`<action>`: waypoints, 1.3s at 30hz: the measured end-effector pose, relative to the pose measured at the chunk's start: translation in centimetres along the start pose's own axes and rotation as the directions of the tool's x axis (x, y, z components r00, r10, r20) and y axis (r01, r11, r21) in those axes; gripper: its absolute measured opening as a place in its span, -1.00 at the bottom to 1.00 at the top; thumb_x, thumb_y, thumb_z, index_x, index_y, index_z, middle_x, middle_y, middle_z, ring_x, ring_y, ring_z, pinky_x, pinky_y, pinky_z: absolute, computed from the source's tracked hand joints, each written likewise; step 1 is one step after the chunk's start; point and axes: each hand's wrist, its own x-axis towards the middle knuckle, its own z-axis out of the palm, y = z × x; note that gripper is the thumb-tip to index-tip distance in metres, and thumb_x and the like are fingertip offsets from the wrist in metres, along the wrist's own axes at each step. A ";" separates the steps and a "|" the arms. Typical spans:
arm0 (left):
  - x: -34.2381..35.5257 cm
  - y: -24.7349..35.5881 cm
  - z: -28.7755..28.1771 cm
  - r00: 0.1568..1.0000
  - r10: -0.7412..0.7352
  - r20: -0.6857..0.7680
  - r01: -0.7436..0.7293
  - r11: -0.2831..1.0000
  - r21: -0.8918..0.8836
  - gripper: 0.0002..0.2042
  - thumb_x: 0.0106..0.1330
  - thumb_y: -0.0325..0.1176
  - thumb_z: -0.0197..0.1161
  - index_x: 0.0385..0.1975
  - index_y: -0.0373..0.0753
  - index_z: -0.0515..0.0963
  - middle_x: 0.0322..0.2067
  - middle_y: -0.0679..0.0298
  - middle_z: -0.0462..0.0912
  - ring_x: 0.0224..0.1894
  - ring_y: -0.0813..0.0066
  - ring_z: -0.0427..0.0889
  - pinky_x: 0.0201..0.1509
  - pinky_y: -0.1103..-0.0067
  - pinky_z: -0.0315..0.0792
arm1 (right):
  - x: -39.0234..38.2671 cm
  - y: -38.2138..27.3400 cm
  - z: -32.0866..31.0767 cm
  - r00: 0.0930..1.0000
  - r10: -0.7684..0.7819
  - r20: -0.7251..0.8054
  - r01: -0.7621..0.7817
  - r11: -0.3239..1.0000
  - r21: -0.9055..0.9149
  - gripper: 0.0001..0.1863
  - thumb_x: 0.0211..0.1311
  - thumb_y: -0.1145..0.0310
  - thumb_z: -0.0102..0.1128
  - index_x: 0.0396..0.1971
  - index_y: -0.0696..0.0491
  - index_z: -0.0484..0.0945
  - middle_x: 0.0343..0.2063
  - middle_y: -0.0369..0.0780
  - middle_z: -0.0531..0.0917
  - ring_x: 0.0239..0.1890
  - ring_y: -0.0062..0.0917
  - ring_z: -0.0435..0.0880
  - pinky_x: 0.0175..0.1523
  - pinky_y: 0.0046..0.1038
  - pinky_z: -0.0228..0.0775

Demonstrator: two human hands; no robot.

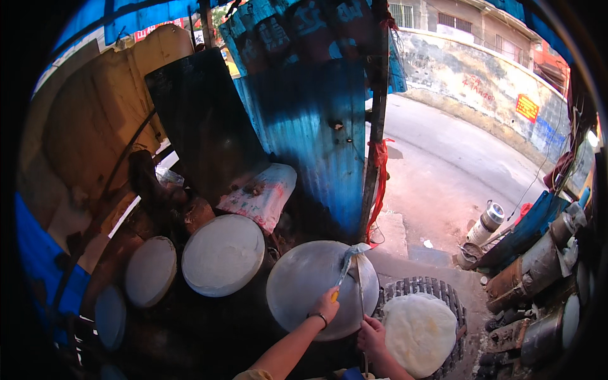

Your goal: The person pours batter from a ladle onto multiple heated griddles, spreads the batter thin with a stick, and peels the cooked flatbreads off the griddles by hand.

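Note:
My left hand [324, 308] is closed around the yellow handle of a long, flat-bladed scraper [342, 276], reaching across a round grey griddle [297, 291]. Beside it, my right hand [372, 335] grips a thin stick [361, 288]. The far ends of both tools meet at the griddle's far right rim. A small whitish piece [358, 249], cloth or thin dough, is at their tips; I cannot tell which. To the right of my right hand, a large pale round flatbread [420, 335] lies on a dark slatted round rack [457, 310].
Left of the griddle stand several round pans, including a large pale one [223, 255] and a smaller one [151, 272]. A stained white sack [263, 193] lies behind them. A dark post [375, 126] with red cloth rises beyond. Rusty cylinders [522, 275] line the right side.

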 end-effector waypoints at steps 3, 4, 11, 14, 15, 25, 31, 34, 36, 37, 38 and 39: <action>0.8 -1.2 -3.1 0.998 -0.039 -0.041 0.041 0.997 0.060 -0.58 0.04 -0.44 0.06 -0.01 -0.06 0.38 -0.16 0.04 0.51 -0.09 0.06 0.47 -0.03 0.37 0.37 | -0.6 -0.9 1.1 0.989 0.107 -0.103 -0.105 0.994 0.025 -0.81 0.18 0.38 -0.01 -0.19 -0.03 0.45 -0.84 -0.42 0.24 -0.88 -0.72 0.17 -0.81 -0.66 -0.07; 1.1 -1.8 -3.1 0.998 -0.009 -0.060 0.014 0.997 0.075 -0.58 0.05 -0.43 0.06 -0.01 -0.05 0.38 -0.16 0.04 0.51 -0.09 0.05 0.47 -0.03 0.35 0.37 | -1.7 -1.9 2.4 0.958 0.210 -0.196 -0.190 0.975 0.115 -0.82 0.18 0.38 -0.01 -0.20 -0.05 0.45 -0.84 -0.42 0.23 -0.88 -0.71 0.17 -0.81 -0.66 -0.08; 1.0 -5.0 -6.6 0.944 -0.281 -0.174 0.272 0.959 -0.074 -0.55 0.02 -0.43 0.05 0.00 0.00 0.38 -0.28 0.04 0.55 -0.27 0.12 0.56 -0.24 0.38 0.45 | 2.2 -1.2 2.7 0.992 0.094 0.081 -0.114 0.950 0.292 -0.90 0.15 0.34 0.08 -0.32 -0.06 0.42 -0.81 -0.41 0.24 -0.86 -0.72 0.15 -0.79 -0.67 -0.07; -0.7 -3.5 -9.1 0.860 -0.509 -0.034 0.469 0.814 -0.342 -0.53 0.01 -0.49 0.05 0.02 -0.03 0.37 -0.48 0.13 0.53 -0.61 0.35 0.52 -0.58 0.51 0.41 | 7.9 6.9 -2.0 0.994 -0.104 0.032 0.104 0.995 0.007 -0.91 0.13 0.36 0.10 -0.36 -0.02 0.44 -0.81 -0.41 0.26 -0.86 -0.71 0.18 -0.80 -0.66 -0.04; -1.2 -3.5 -9.7 0.856 -0.517 -0.022 0.461 0.781 -0.422 -0.52 0.02 -0.50 0.05 0.04 -0.04 0.35 -0.52 0.18 0.50 -0.66 0.44 0.46 -0.64 0.56 0.36 | 9.8 9.6 -2.7 0.985 -0.154 0.075 0.158 0.986 -0.047 -0.91 0.12 0.37 0.12 -0.38 0.00 0.44 -0.81 -0.41 0.27 -0.86 -0.71 0.20 -0.80 -0.66 -0.02; -15.9 -3.6 -13.4 0.744 -0.642 0.185 0.554 0.437 -0.709 -0.58 0.16 -0.51 0.08 0.04 -0.11 0.23 -0.57 0.34 0.36 -0.69 0.69 0.30 -0.69 0.76 0.24 | 10.2 2.8 1.0 0.995 -0.078 -0.068 0.044 0.913 -0.405 -0.79 -0.01 0.46 0.24 -0.31 0.13 0.56 -0.65 -0.34 0.54 -0.70 -0.72 0.42 -0.60 -0.68 0.25; -24.2 -0.1 -17.8 0.914 -0.405 0.038 0.236 0.452 -0.860 -0.62 0.23 -0.50 0.02 0.06 -0.14 0.23 -0.49 0.29 0.44 -0.72 0.71 0.29 -0.74 0.80 0.17 | 9.0 -6.5 2.0 0.974 0.075 0.213 0.046 0.858 -0.512 -0.80 -0.03 0.42 0.25 -0.35 0.14 0.59 -0.76 -0.36 0.47 -0.83 -0.75 0.31 -0.76 -0.69 0.08; -23.5 1.1 -18.2 0.950 -0.306 0.067 0.198 0.419 -0.886 -0.60 0.24 -0.45 0.05 0.08 -0.20 0.20 -0.46 0.25 0.48 -0.72 0.73 0.28 -0.75 0.82 0.15 | 10.3 -5.5 1.5 0.990 0.138 0.030 -0.114 0.903 -0.414 -0.81 -0.02 0.43 0.25 -0.35 0.10 0.56 -0.80 -0.37 0.41 -0.86 -0.73 0.29 -0.78 -0.66 0.04; -23.2 -0.2 -17.8 0.933 -0.278 0.230 0.313 0.304 -0.900 -0.59 0.24 -0.42 0.05 0.10 -0.18 0.19 -0.47 0.25 0.48 -0.73 0.74 0.27 -0.74 0.82 0.14 | 10.3 -3.4 1.4 0.951 0.247 0.186 -0.156 0.902 -0.401 -0.81 -0.03 0.39 0.29 -0.37 0.10 0.57 -0.75 -0.36 0.45 -0.77 -0.71 0.36 -0.71 -0.64 0.11; -23.1 2.2 -18.4 0.929 -0.287 0.235 0.303 0.223 -0.926 -0.60 0.26 -0.38 0.05 0.10 -0.15 0.21 -0.48 0.25 0.47 -0.73 0.75 0.26 -0.74 0.83 0.12 | 9.3 -3.8 1.7 0.923 0.319 0.214 -0.196 0.871 -0.451 -0.80 -0.03 0.39 0.30 -0.36 0.10 0.57 -0.74 -0.37 0.45 -0.77 -0.71 0.37 -0.71 -0.64 0.11; -23.9 2.8 -18.6 0.927 -0.316 0.201 0.270 0.191 -0.944 -0.61 0.26 -0.38 0.05 0.10 -0.14 0.22 -0.49 0.25 0.47 -0.74 0.76 0.25 -0.74 0.83 0.11 | 8.0 -3.8 2.2 0.886 0.394 0.243 -0.239 0.839 -0.488 -0.79 -0.04 0.38 0.30 -0.35 0.09 0.57 -0.74 -0.37 0.45 -0.76 -0.71 0.37 -0.70 -0.64 0.12; -24.6 3.1 -18.8 0.924 -0.344 0.170 0.236 0.160 -0.958 -0.62 0.26 -0.37 0.05 0.09 -0.13 0.23 -0.49 0.25 0.47 -0.74 0.76 0.24 -0.74 0.84 0.11 | 8.1 -5.6 1.9 0.812 0.505 0.292 -0.328 0.810 -0.487 -0.77 -0.05 0.39 0.31 -0.33 0.10 0.57 -0.74 -0.36 0.45 -0.76 -0.71 0.38 -0.71 -0.65 0.12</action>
